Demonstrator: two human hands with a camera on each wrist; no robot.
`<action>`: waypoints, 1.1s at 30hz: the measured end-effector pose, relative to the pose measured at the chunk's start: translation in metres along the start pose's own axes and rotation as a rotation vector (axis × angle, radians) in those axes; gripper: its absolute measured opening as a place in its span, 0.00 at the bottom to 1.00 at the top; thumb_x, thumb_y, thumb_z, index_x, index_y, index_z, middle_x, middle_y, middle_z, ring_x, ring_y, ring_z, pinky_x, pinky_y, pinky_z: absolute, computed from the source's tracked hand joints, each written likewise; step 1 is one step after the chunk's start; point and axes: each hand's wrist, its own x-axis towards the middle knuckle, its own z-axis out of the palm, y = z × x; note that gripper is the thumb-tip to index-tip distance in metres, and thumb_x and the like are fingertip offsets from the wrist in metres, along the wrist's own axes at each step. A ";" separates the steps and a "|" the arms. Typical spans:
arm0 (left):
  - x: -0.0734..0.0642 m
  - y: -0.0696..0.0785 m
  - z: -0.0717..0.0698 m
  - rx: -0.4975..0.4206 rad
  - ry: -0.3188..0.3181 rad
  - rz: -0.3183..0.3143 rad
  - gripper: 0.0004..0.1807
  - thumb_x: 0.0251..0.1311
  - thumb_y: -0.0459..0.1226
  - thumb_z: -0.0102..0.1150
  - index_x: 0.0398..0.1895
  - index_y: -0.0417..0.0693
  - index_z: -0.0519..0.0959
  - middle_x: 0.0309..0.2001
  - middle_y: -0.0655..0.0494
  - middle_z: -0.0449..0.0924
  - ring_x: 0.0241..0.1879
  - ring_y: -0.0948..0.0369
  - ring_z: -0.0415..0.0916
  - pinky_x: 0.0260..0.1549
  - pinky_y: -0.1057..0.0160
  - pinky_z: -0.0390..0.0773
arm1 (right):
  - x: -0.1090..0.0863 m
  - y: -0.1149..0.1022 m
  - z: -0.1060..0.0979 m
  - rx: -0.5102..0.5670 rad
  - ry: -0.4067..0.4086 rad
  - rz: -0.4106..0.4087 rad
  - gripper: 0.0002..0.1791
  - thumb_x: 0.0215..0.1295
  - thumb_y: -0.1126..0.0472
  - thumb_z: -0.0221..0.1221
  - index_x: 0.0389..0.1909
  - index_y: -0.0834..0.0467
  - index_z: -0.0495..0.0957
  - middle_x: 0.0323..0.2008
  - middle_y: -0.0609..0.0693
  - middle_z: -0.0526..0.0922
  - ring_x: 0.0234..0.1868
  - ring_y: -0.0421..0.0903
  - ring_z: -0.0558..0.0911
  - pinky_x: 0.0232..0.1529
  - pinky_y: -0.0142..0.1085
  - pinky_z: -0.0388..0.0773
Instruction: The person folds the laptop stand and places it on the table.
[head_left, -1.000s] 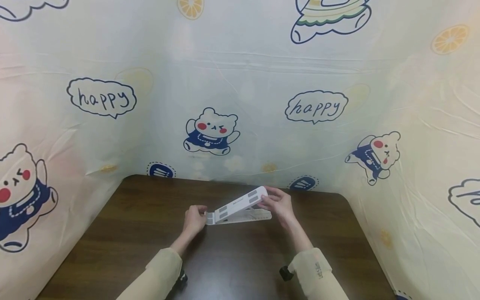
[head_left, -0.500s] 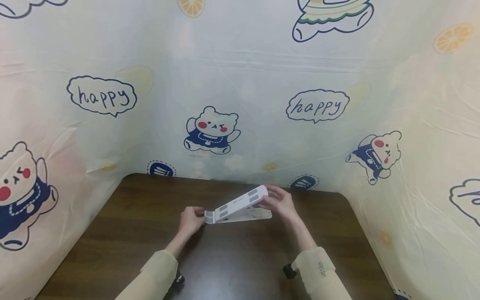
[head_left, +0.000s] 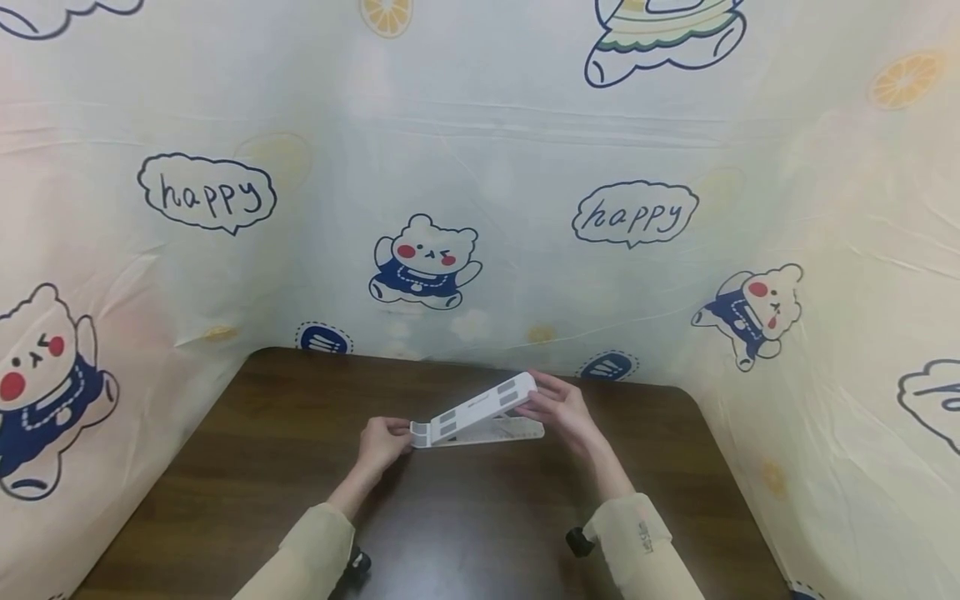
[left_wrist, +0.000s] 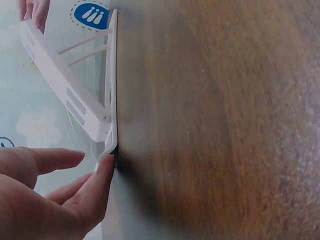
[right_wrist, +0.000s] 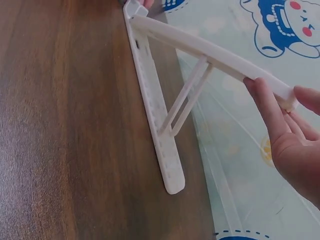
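Observation:
A white folding laptop stand (head_left: 477, 408) with grey pads rests on the table, its top arm raised at a slant. Its flat base (right_wrist: 156, 105) lies along the tabletop, and a two-bar strut (right_wrist: 186, 95) props the arm from below, as the right wrist view shows. At the hinged end, my left hand (head_left: 380, 447) pinches the small upturned lip. My right hand (head_left: 566, 414) holds the high end of the arm, fingers (right_wrist: 270, 107) on its underside and thumb near the tip. The far sides of the lip are partly hidden by the left fingertips.
The dark wooden table (head_left: 300, 500) has rounded far corners. A pale curtain (head_left: 510, 100) printed with bears and "happy" bubbles hangs around its back and sides. Small black devices (head_left: 579, 542) sit under both sleeve cuffs.
My left hand has shifted slightly left and down at the lip end. The laptop stand keeps the same angle, and my right hand stays on the raised end.

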 end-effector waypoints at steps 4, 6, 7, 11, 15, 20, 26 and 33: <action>0.001 -0.001 -0.002 -0.039 -0.015 -0.027 0.20 0.61 0.21 0.65 0.56 0.17 0.82 0.50 0.23 0.89 0.41 0.47 0.94 0.40 0.58 0.94 | -0.002 -0.003 0.002 0.004 0.002 0.028 0.32 0.83 0.72 0.55 0.84 0.68 0.61 0.74 0.79 0.72 0.54 0.52 0.94 0.64 0.51 0.86; 0.002 -0.001 -0.002 -0.034 -0.015 -0.025 0.20 0.61 0.21 0.67 0.56 0.18 0.83 0.49 0.24 0.89 0.42 0.46 0.94 0.41 0.58 0.94 | -0.002 -0.005 0.003 -0.001 0.013 0.044 0.32 0.83 0.71 0.56 0.83 0.67 0.62 0.74 0.78 0.73 0.56 0.54 0.93 0.64 0.50 0.86; 0.002 -0.001 -0.002 -0.026 -0.013 -0.020 0.20 0.61 0.21 0.68 0.56 0.18 0.83 0.49 0.24 0.89 0.43 0.45 0.94 0.41 0.58 0.94 | -0.003 -0.006 0.003 -0.002 0.017 0.051 0.32 0.83 0.71 0.56 0.83 0.67 0.62 0.74 0.78 0.73 0.57 0.56 0.93 0.65 0.51 0.85; 0.004 -0.003 -0.003 0.006 0.004 -0.010 0.20 0.60 0.21 0.71 0.56 0.20 0.84 0.48 0.27 0.91 0.44 0.45 0.94 0.41 0.59 0.94 | -0.004 -0.007 0.005 -0.004 0.030 0.072 0.33 0.83 0.70 0.57 0.83 0.67 0.62 0.74 0.77 0.74 0.57 0.56 0.93 0.66 0.53 0.83; 0.008 -0.007 -0.003 0.050 0.025 -0.011 0.19 0.60 0.22 0.71 0.55 0.24 0.86 0.48 0.29 0.91 0.45 0.45 0.94 0.40 0.61 0.93 | -0.006 -0.006 0.006 0.001 0.033 0.075 0.33 0.83 0.69 0.58 0.83 0.68 0.61 0.74 0.77 0.74 0.55 0.53 0.94 0.67 0.53 0.83; 0.013 -0.007 -0.002 0.082 0.039 -0.014 0.17 0.63 0.24 0.69 0.55 0.27 0.87 0.49 0.31 0.92 0.49 0.42 0.93 0.42 0.60 0.92 | -0.007 -0.004 0.006 0.011 0.043 0.072 0.32 0.82 0.70 0.57 0.83 0.68 0.62 0.74 0.78 0.74 0.53 0.51 0.94 0.67 0.54 0.83; 0.020 -0.004 -0.002 0.052 0.015 -0.018 0.18 0.67 0.28 0.64 0.57 0.27 0.87 0.52 0.31 0.91 0.45 0.51 0.92 0.36 0.70 0.85 | -0.008 -0.003 0.007 0.025 0.076 0.064 0.31 0.81 0.72 0.59 0.80 0.70 0.64 0.73 0.78 0.75 0.55 0.55 0.93 0.66 0.52 0.85; 0.028 -0.003 -0.001 -0.002 -0.042 -0.037 0.21 0.71 0.29 0.62 0.63 0.25 0.83 0.59 0.28 0.87 0.57 0.44 0.89 0.54 0.57 0.90 | -0.010 -0.003 0.011 -0.023 0.104 0.054 0.28 0.77 0.73 0.63 0.74 0.71 0.70 0.67 0.76 0.81 0.50 0.50 0.94 0.60 0.47 0.90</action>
